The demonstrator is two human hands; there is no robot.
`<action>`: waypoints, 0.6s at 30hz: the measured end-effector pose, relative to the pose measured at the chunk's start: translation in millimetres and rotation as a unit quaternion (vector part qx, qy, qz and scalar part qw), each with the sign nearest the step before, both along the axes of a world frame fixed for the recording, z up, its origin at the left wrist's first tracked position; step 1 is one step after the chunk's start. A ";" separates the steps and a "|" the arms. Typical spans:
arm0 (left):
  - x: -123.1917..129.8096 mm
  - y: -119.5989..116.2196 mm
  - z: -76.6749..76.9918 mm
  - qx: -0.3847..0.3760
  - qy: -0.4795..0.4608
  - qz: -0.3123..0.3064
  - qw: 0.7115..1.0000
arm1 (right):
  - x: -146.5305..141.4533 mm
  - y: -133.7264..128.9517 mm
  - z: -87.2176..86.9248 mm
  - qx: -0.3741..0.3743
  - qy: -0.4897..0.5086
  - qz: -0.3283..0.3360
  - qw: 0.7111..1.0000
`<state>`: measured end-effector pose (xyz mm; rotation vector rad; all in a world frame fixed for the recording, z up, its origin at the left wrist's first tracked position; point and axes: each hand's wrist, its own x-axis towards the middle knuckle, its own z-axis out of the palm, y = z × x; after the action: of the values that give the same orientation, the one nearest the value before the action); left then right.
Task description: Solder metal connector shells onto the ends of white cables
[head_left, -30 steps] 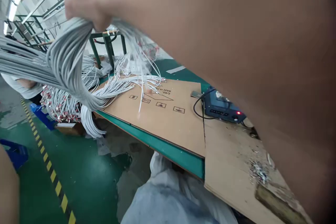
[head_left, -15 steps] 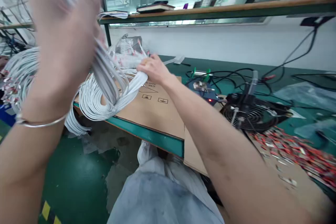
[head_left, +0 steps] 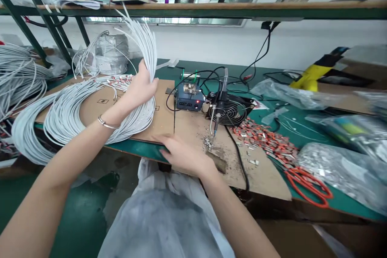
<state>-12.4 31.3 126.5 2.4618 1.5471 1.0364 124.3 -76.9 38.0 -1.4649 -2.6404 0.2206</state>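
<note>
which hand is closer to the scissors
Right. The right hand is by the front edge of the table, well left of the scissors, with cardboard between; the left hand is farther left, raised, gripping white wires.

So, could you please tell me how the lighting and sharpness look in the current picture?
In the head view, light is bright and diffuse, with glints on the bag of shiny parts and shade under the bench; wide-angle distortion seems to stretch the forearms; the right hand looks slightly soft.
</note>
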 end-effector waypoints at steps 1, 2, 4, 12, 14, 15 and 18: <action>6.6 4.2 -4.8 -0.017 0.035 0.007 0.999 | 11.0 -14.1 -2.4 -0.008 0.010 0.008 1.000; 13.5 7.3 -10.2 -0.033 0.070 0.015 0.997 | 21.6 -26.8 -5.0 -0.014 0.019 0.012 1.000; 27.7 10.5 -23.4 -0.061 0.124 0.022 0.990 | 39.4 -47.4 -9.8 -0.025 0.041 0.010 0.999; 62.5 -4.2 -77.6 -0.136 0.249 0.018 0.959 | 74.5 -86.9 -16.2 -0.062 0.164 0.014 0.984; 55.5 -16.7 -78.7 -0.124 0.275 -0.005 0.953 | 84.3 -89.7 -20.9 -0.041 0.168 0.024 0.985; 48.0 -24.5 -77.5 -0.115 0.286 -0.020 0.951 | 90.4 -90.4 -24.7 -0.029 0.173 0.029 0.984; 11.4 -51.1 -75.4 -0.091 0.316 -0.043 0.943 | 111.9 -90.4 -40.2 0.008 0.207 0.035 0.978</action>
<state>-1.1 -19.8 51.1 2.8377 1.5463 0.0584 236.2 -167.3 -2.2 -1.1674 -2.3498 0.4539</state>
